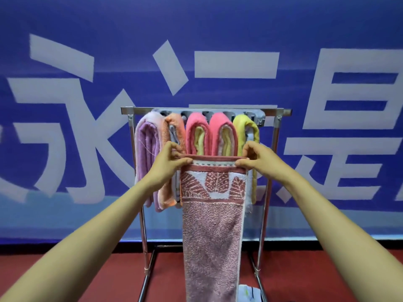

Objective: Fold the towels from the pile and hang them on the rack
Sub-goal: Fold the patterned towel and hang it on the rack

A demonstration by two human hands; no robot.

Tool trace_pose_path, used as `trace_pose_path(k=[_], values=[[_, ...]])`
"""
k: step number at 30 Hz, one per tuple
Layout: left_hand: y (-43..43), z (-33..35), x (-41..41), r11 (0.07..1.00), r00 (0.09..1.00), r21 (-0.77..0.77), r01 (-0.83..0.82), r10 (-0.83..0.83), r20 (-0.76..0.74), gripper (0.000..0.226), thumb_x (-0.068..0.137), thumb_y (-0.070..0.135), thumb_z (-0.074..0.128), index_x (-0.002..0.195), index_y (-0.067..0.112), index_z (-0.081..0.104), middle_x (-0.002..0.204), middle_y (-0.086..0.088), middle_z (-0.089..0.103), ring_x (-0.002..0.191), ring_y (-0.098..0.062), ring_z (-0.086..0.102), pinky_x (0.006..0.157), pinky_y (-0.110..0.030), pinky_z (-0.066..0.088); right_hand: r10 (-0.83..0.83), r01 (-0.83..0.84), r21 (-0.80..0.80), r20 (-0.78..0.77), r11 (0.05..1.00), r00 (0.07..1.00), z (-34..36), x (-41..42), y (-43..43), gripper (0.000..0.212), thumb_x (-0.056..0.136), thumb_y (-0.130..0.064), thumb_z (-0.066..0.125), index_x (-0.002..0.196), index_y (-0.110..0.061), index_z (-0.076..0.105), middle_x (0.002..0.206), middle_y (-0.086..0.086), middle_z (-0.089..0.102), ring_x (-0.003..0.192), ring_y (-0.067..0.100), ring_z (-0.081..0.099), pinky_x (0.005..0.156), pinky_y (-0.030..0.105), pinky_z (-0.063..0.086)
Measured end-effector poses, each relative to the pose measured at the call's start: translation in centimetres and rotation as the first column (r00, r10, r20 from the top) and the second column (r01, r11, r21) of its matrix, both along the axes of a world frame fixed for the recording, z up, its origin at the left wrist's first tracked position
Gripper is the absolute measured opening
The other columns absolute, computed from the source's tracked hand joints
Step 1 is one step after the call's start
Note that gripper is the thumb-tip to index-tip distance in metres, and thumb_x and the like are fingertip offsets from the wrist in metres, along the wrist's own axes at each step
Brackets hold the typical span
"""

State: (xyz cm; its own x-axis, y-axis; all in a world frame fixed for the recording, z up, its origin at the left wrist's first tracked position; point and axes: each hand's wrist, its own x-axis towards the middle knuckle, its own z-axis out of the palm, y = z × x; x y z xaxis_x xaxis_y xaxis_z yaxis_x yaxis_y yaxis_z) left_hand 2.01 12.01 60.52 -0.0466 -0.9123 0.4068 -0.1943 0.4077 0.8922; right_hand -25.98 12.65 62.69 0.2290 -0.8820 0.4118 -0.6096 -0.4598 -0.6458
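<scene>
In the head view, your left hand [170, 162] pinches the top left corner of the pink patterned towel [213, 240]. That grip is closed on the folded upper edge. Your right hand [257, 159] pinches the top right corner, and its grip is closed on the same edge. The edge runs level and straight between your two hands, and the rest of the towel hangs down from it. Its lower end passes out of the bottom of the picture. Just under your grips lies a dark pink band, then a white band with leaf shapes, then plain pink terry.

You hold the towel in front of the rack [139, 110], with its upper edge below the top bar. Whether it touches the cloths behind cannot be told. Folded over the rack, side by side, hang a purple towel [145, 153], an orange towel [172, 127], two pink towels [196, 127] and a yellow towel [243, 125]. Behind the rack is a blue banner [87, 22] with large white characters. The floor [76, 277] is red. A small white object [246, 291] lies by the rack's foot, just right of the hanging towel.
</scene>
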Motion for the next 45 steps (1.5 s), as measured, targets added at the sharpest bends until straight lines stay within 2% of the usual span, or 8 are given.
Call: trace_pose_path(k=[5,9,13,17,28,33,40,45], values=[[-0.2,-0.2,-0.6,0.99,0.918,0.134,0.035,0.021,-0.396,0.031,0.085,-0.002,0.066,0.084,0.019,0.043,0.067,0.001,0.062,0.065,-0.011,0.062,0.057,-0.019,0.049,0.144,-0.153,0.132,0.075,0.979,0.987,1.5,0.4,0.0,0.013,0.086,-0.018,0.07,0.092,-0.01,0.062,0.079,0.001,0.066,0.073,0.009,0.062,0.065,0.02,0.05],[-0.3,-1.4,-0.8,0.986,0.97,-0.038,-0.159,0.149,-0.194,0.026,0.086,-0.011,0.057,0.068,0.008,0.058,0.08,-0.009,0.067,0.083,-0.006,0.068,0.084,-0.025,0.052,0.18,-0.202,0.177,0.135,0.963,0.974,1.2,0.6,-0.3,0.015,0.089,-0.018,0.067,0.092,-0.006,0.06,0.079,0.001,0.066,0.075,0.011,0.061,0.064,0.019,0.05],[-0.3,-1.6,-1.6,0.954,0.958,-0.145,-0.263,0.276,0.077,0.035,0.088,-0.015,0.044,0.083,0.005,0.072,0.088,-0.001,0.069,0.072,0.008,0.063,0.076,-0.01,0.051,0.184,-0.213,0.235,0.139,0.949,0.973,0.8,0.8,-0.5,0.022,0.086,-0.013,0.07,0.1,-0.002,0.057,0.078,0.002,0.064,0.073,0.011,0.061,0.067,0.025,0.05],[-1.4,-2.5,-2.7,0.929,0.915,-0.204,-0.308,0.348,0.205,0.007,0.086,0.009,0.058,0.087,0.014,0.063,0.097,-0.003,0.058,0.084,-0.012,0.06,0.074,-0.017,0.045,0.316,-0.333,0.273,0.105,0.903,0.943,1.2,1.7,0.2,0.031,0.085,-0.007,0.07,0.111,-0.009,0.053,0.074,0.003,0.063,0.069,0.013,0.061,0.069,0.028,0.052],[-2.8,-2.1,-5.2,0.942,0.93,-0.092,-0.322,0.333,0.153,0.037,0.063,0.048,0.071,0.081,0.016,0.065,0.095,0.006,0.069,0.083,-0.009,0.064,0.074,-0.033,0.053,0.471,-0.434,0.269,-0.087,0.86,0.878,3.0,3.7,1.7,0.032,0.084,-0.002,0.07,0.113,-0.014,0.066,0.104,0.003,0.069,0.096,0.015,0.069,0.089,0.031,0.055],[-2.3,-1.5,-5.0,0.953,0.944,-0.17,-0.252,0.28,0.174,0.01,0.087,0.007,0.063,0.09,0.013,0.071,0.099,0.0,0.071,0.092,-0.011,0.063,0.083,-0.023,0.046,0.26,-0.274,-0.012,-0.28,0.962,0.924,3.4,4.0,1.1,0.013,0.086,-0.016,0.07,0.098,-0.021,0.072,0.092,-0.007,0.07,0.084,0.001,0.065,0.078,0.017,0.051],[-0.1,-0.6,-5.0,0.994,0.997,-0.108,-0.009,0.001,-0.078,0.022,0.085,0.011,0.069,0.099,0.014,0.052,0.087,-0.01,0.074,0.085,-0.023,0.071,0.075,-0.035,0.056,0.04,-0.18,-0.256,-0.47,0.95,0.882,2.6,5.4,-0.3,0.01,0.092,-0.032,0.06,0.093,-0.023,0.06,0.092,-0.008,0.061,0.087,0.011,0.054,0.078,0.036,0.048],[0.5,-0.7,-5.0,0.997,0.952,0.03,0.075,-0.062,-0.301,0.019,0.089,0.004,0.064,0.1,0.01,0.049,0.091,-0.02,0.07,0.085,-0.034,0.066,0.076,-0.041,0.052,-0.046,-0.142,-0.34,-0.488,0.93,0.872,1.9,5.8,-0.5,0.016,0.092,-0.037,0.059,0.096,-0.022,0.06,0.089,-0.007,0.065,0.084,0.016,0.058,0.071,0.029,0.039]])
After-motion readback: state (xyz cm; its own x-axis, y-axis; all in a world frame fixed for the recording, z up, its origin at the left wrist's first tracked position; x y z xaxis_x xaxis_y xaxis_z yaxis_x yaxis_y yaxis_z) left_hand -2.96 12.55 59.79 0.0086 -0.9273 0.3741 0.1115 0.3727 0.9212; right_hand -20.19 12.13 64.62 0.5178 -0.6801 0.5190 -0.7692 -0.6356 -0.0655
